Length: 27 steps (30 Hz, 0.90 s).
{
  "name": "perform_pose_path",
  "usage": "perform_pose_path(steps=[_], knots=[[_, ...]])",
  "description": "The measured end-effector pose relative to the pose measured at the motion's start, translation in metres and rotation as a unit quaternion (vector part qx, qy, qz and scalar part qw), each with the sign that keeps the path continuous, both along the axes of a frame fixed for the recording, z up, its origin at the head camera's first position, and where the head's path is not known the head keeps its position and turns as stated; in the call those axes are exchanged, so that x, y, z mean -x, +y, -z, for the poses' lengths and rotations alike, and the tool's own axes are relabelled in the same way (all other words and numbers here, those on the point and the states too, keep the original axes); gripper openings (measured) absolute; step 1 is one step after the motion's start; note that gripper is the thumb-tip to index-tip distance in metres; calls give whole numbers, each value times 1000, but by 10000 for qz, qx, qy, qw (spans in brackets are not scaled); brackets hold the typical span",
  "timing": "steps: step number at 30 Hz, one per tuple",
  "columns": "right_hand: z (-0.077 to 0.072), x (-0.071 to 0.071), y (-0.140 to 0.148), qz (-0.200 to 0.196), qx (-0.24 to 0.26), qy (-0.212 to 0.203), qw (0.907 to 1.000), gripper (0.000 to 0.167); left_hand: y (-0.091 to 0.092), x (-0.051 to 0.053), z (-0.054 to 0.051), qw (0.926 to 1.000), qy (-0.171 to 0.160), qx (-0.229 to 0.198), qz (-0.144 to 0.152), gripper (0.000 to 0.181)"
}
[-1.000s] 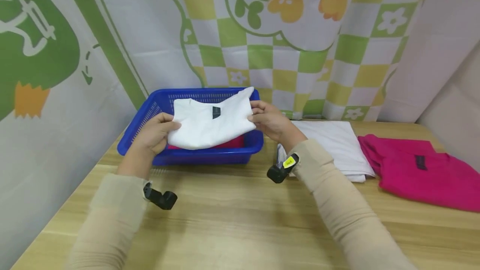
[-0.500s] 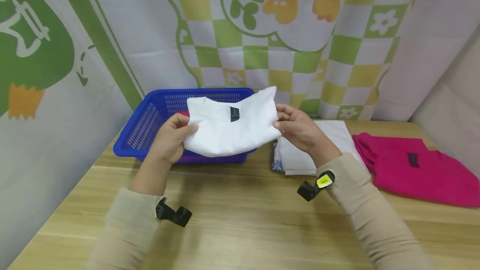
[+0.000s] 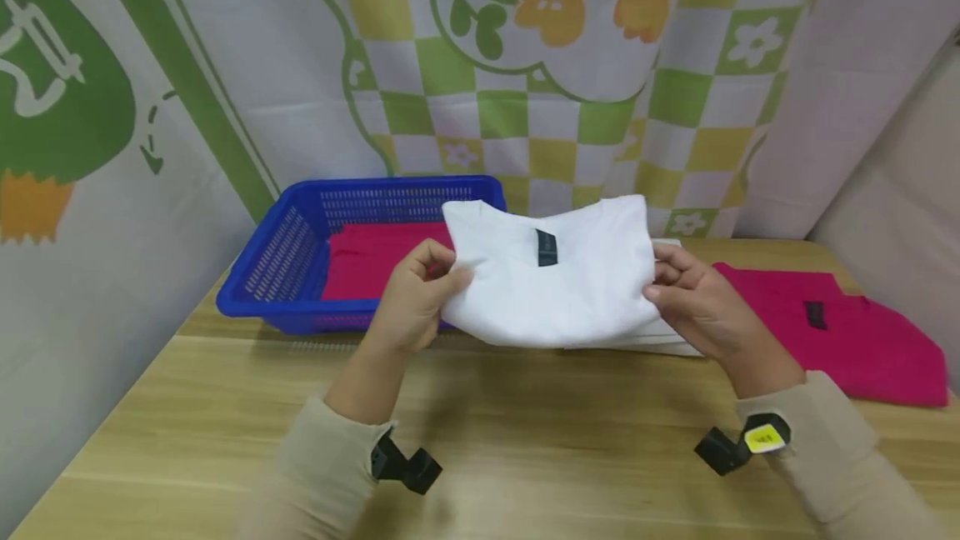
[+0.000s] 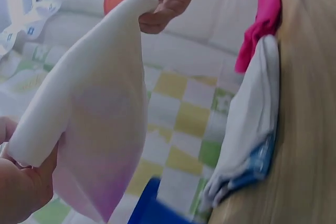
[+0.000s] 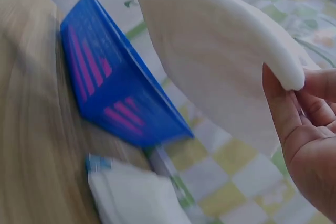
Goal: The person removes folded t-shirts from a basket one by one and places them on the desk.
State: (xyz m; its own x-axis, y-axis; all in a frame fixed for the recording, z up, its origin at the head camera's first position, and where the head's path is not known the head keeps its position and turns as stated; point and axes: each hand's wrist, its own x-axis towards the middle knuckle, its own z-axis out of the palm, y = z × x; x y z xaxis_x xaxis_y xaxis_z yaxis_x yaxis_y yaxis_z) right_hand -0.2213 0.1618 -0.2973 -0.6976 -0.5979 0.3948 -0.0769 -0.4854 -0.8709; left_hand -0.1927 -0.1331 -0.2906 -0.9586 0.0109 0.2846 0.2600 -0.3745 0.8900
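Note:
A folded white T-shirt with a dark neck label hangs in the air between both hands, above the table. My left hand pinches its left edge between thumb and fingers. At the opposite edge, my right hand grips the cloth the same way. Seen in the left wrist view, the white T-shirt droops in a curve between the hands. Behind it to the left stands a blue basket with folded crimson cloth inside. The shirt partly covers the basket's right end.
White folded cloth lies on the table behind the held shirt, mostly hidden; a blue printed bit shows at its edge. A folded crimson T-shirt lies at the right. A patterned curtain hangs behind the wooden table.
Both hands have carried the white T-shirt from over the blue basket to the right and nearer to me. The crimson cloth in the basket has come into view.

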Motion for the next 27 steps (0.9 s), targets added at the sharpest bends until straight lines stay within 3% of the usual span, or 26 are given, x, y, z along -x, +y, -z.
perform_pose_path(steps=[3,9,12,16,21,25,27], knots=[[7,-10,22,62,19,9,10000,44,23,-3,3,9999,-111,-68,-5,35],[23,-30,70,-75,232,-177,9995,49,64,-12,16,9991,-134,-30,391,26],[33,-39,90,-207,428,-234,9986,51,83,-15,24,9980,-248,42,579,14],[50,-53,118,-181,555,-246,9980,53,110,-19,38,9965,-357,-8,757,18],[75,-72,155,-168,785,-375,9961,55,142,-28,52,9955,-416,166,838,14],[96,-88,179,-55,751,-462,9961,56,166,-37,66,9934,-744,325,810,14],[108,-94,190,71,669,-482,9966,56,179,-42,75,9919,-1053,396,596,15]])
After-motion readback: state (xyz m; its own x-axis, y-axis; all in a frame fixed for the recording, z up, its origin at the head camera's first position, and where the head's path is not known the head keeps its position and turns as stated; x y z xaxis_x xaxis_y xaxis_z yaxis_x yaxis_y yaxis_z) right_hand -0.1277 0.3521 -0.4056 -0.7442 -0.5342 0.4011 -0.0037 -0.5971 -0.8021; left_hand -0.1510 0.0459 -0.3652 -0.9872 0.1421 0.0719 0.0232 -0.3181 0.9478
